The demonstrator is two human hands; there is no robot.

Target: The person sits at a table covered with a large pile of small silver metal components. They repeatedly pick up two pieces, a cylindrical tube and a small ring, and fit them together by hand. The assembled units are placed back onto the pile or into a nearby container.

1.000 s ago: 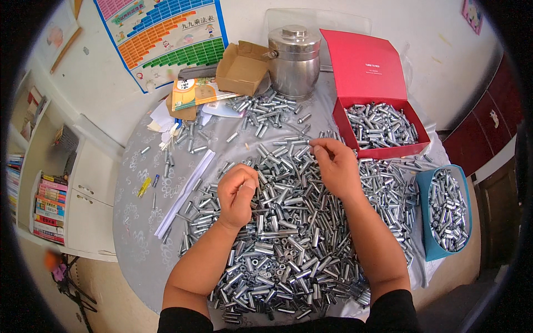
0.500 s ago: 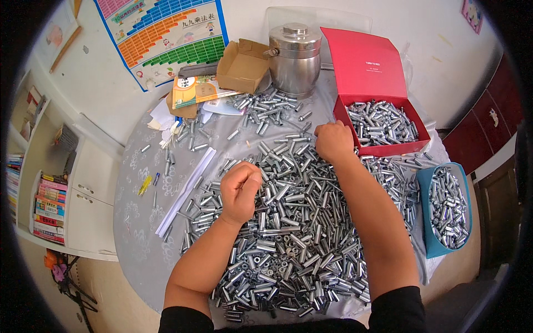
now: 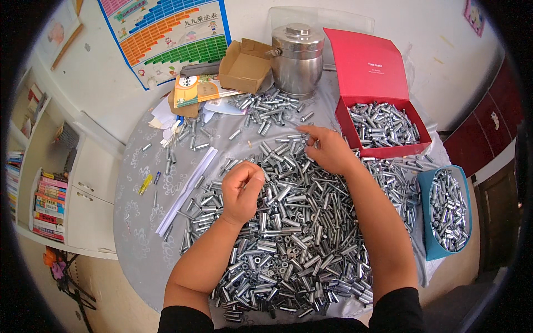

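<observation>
With the centre of the heap of metal sleeves [image 3: 302,222] as the clock's hub, the left hand [image 3: 241,191] sits at 10 o'clock, fingers curled in and thumb laid along them; whether a piece is hidden inside, I cannot tell. The right hand [image 3: 330,149] is between 12 and 1 o'clock, over the far edge of the heap, index finger stretched toward 11 and parted from the thumb. No piece shows clearly in its grasp. The 2 hands are apart.

More sleeves lie in a loose cluster [image 3: 269,114] near 11:30, fill the red box [image 3: 397,151] between 1 and 2 o'clock, and fill the teal bin [image 3: 426,216] at 3. Small rings [image 3: 266,263] are mixed in around 7.

Working well here probably means taking 1 piece at a time from the rim, where pieces lie less tangled, with thumb and index across the barrel rather than digging into the middle. Smooth metal likely rolls, so a light pinch near mid-length should serve best. Keeping the right wrist clear of the red box's near-left corner would avoid a knock.
</observation>
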